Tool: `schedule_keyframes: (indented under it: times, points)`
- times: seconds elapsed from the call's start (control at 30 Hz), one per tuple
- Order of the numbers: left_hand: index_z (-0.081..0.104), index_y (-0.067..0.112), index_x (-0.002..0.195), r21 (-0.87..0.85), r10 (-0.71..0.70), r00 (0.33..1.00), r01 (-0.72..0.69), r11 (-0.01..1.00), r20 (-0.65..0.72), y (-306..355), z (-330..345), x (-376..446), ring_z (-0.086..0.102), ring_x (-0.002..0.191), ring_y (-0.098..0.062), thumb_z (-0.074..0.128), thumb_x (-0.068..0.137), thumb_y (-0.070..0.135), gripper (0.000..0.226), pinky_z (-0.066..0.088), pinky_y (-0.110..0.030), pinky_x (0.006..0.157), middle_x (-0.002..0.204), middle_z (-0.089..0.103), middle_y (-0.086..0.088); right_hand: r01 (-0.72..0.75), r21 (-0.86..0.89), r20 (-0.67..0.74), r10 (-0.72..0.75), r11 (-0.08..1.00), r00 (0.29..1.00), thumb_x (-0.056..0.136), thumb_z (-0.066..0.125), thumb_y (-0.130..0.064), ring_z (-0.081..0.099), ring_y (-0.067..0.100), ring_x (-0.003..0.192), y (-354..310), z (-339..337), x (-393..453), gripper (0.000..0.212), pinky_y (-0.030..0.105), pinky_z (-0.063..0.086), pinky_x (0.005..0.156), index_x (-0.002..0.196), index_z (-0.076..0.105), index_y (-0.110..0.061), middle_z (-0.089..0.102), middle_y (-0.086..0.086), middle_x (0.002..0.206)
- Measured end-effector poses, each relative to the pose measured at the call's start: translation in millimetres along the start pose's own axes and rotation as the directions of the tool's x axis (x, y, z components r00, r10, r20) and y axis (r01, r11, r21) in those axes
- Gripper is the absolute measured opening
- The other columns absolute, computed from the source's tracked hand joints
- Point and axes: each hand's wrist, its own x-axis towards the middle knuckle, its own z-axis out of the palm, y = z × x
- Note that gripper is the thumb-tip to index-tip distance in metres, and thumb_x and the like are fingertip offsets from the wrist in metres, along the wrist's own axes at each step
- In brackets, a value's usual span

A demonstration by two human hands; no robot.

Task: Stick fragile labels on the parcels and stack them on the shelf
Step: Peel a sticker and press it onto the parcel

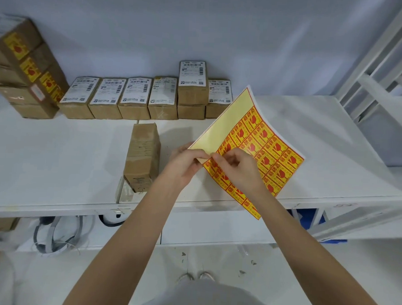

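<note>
Both hands (208, 162) pinch the label sheet (253, 140), hiding its lower-left corner.

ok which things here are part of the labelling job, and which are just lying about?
Job:
- yellow-and-red fragile label sheet, in the grip of both hands: left hand, right hand
- brown cardboard parcel lying alone
- row of brown parcels with white shipping labels
- labelled brown parcel stack
- white shelf

Lying about:
- grey cables
- blue bin

yellow-red label sheet (260, 141) tilted, partly peeled perhaps; brown parcel (142, 155) on white shelf (57, 157).
</note>
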Motion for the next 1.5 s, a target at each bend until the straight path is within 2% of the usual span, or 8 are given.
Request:
schedule_keyframes:
  times: [0.17, 0.27, 0.47, 0.73, 0.83, 1.1, 1.33, 1.5]
  points:
    - [0.055, 0.003, 0.106, 0.002, -0.164, 0.978, 0.165, 0.986, 0.128, -2, -6, 2, 0.056, 0.093, -0.024, 0.058, 0.074, 0.013, 0.033, 0.049, -0.031, 0.077, 0.102, 0.056, -0.015, -0.022, 0.017, 0.139, 0.019, 1.000, 0.990, 0.082, 0.071, -0.031, 0.053, 0.010, 0.062, 5, -3, -3, 0.024, 0.026, 0.043, 0.060, 0.070, 0.055, -0.019, 0.057, -0.004, 0.067]
    - [0.061, 0.003, 0.100, 0.229, -0.269, 0.960, 0.244, 0.942, 0.083, -2, -8, 2, 0.059, 0.078, -0.019, 0.063, 0.080, 0.029, 0.033, 0.049, -0.029, 0.068, 0.085, 0.059, -0.009, -0.023, -0.003, 0.302, 0.023, 1.000, 0.953, 0.080, 0.073, -0.028, 0.052, 0.005, 0.062, 14, -5, -10, 0.021, 0.022, 0.041, 0.059, 0.076, 0.057, -0.016, 0.057, -0.006, 0.068]
    - [0.065, 0.006, 0.112, 0.652, -0.229, 0.970, 0.225, 0.724, -0.081, -11, -12, 4, 0.068, 0.091, -0.023, 0.079, 0.070, 0.005, 0.045, 0.057, -0.035, 0.078, 0.103, 0.070, -0.010, 0.098, -0.163, 0.374, -0.031, 0.982, 0.927, 0.076, 0.075, -0.033, 0.056, 0.003, 0.065, 15, -5, -18, 0.017, 0.027, 0.046, 0.063, 0.075, 0.059, -0.027, 0.061, -0.013, 0.070]
    - [0.065, 0.009, 0.115, 0.500, -0.153, 0.984, 0.179, 0.847, -0.093, -21, -9, -2, 0.064, 0.103, -0.025, 0.080, 0.070, 0.007, 0.048, 0.051, -0.043, 0.093, 0.112, 0.068, -0.009, 0.050, -0.191, 0.208, -0.009, 0.980, 0.978, 0.082, 0.069, -0.037, 0.054, 0.012, 0.063, 15, -2, -24, 0.026, 0.032, 0.044, 0.059, 0.070, 0.061, -0.015, 0.058, -0.005, 0.064]
    - [0.066, 0.007, 0.114, 0.447, -0.138, 0.988, 0.154, 0.881, -0.069, -23, -5, -5, 0.066, 0.100, -0.025, 0.077, 0.072, 0.002, 0.043, 0.053, -0.041, 0.088, 0.111, 0.069, -0.011, 0.024, -0.122, 0.201, 0.001, 0.992, 0.980, 0.083, 0.069, -0.031, 0.050, 0.013, 0.061, 16, -4, -27, 0.026, 0.033, 0.042, 0.059, 0.070, 0.059, -0.012, 0.055, -0.003, 0.062]
    - [0.070, 0.018, 0.086, 0.496, -0.090, 0.996, 0.091, 0.863, -0.027, -27, 5, -8, 0.068, 0.092, -0.022, 0.076, 0.071, -0.002, 0.026, 0.055, -0.036, 0.083, 0.096, 0.072, -0.004, 0.008, -0.131, 0.291, 0.031, 0.991, 0.956, 0.090, 0.058, -0.013, 0.047, 0.012, 0.062, 11, -17, -31, 0.016, 0.022, 0.037, 0.058, 0.076, 0.057, -0.006, 0.052, -0.002, 0.065]
    - [0.066, 0.018, 0.091, 0.562, -0.086, 0.996, 0.088, 0.823, -0.029, -25, 11, -9, 0.065, 0.087, -0.018, 0.076, 0.073, 0.003, 0.025, 0.052, -0.028, 0.070, 0.094, 0.069, -0.001, -0.063, -0.095, 0.347, 0.092, 0.993, 0.933, 0.093, 0.053, -0.013, 0.055, 0.018, 0.064, 10, -24, -30, 0.018, 0.035, 0.049, 0.061, 0.076, 0.056, -0.011, 0.056, 0.005, 0.071]
    - [0.066, 0.016, 0.095, 0.575, -0.079, 0.996, 0.083, 0.814, -0.031, -20, 10, -9, 0.064, 0.082, -0.012, 0.077, 0.073, 0.005, 0.027, 0.052, -0.026, 0.067, 0.091, 0.068, 0.002, -0.263, 0.069, 0.402, 0.215, 0.962, 0.890, 0.093, 0.055, -0.014, 0.057, 0.010, 0.062, 7, -25, -27, 0.015, 0.018, 0.050, 0.054, 0.080, 0.060, -0.010, 0.059, 0.006, 0.076]
